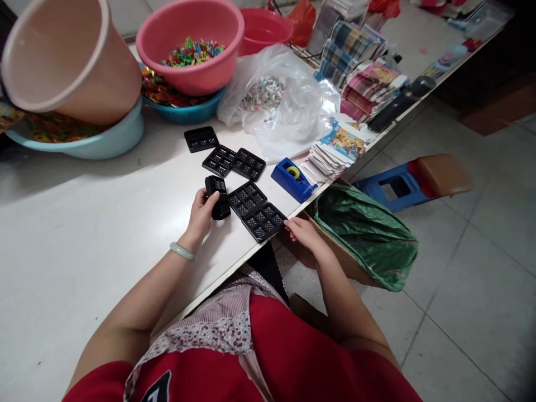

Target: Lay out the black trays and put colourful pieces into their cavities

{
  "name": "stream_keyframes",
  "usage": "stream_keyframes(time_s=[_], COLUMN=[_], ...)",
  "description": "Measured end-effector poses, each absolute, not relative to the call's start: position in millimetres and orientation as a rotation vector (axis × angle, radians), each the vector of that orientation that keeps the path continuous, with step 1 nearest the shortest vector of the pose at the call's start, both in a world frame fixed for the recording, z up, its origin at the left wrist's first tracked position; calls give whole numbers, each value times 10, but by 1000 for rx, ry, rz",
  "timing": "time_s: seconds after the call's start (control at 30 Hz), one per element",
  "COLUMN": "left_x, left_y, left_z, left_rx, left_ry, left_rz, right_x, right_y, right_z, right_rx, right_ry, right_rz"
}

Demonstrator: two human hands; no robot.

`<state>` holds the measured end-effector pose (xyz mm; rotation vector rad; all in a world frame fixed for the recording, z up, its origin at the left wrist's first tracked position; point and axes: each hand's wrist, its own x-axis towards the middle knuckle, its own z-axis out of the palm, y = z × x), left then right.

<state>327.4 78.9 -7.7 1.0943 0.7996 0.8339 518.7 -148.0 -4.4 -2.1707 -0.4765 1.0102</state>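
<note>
Workshop | packing bench (104, 212) (cluttered) | tubs of small pieces (195, 53), stacked cartons (335, 148)

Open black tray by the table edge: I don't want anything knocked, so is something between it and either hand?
Nothing visible stands between the right hand and the open tray; the left hand's held black trays are between it and that tray.

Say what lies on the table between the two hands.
Between the left hand and right hand, the head view shows two black compartmented panels lying edge to edge.
</note>
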Motion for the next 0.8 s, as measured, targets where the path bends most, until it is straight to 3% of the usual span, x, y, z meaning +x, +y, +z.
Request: stream_keyframes(time_s=[0.17, 0.3, 0.43, 0.63, 0.8], left_x=[3266, 3242, 3336, 3570, 3715], left_y=[856, 1071, 1331, 1578, 1839], left_z=[-96, -100, -105, -158, -217], left_rx=[1062, 981, 872, 791, 759], left_ry=[759, 796, 807, 819, 819], left_rz=[889, 985, 974, 924, 965], right_x=[5178, 5134, 5196, 5511, 5655], right_y=[-1472, -1297, -606, 520, 742], right_z=[58, 114, 83, -75, -205], right_rx=[-2612, -2407, -2160, -2389, -2382], right_ry=[-948, -1309, -1609, -1501, -1567], right_rz=[509, 283, 240, 261, 193])
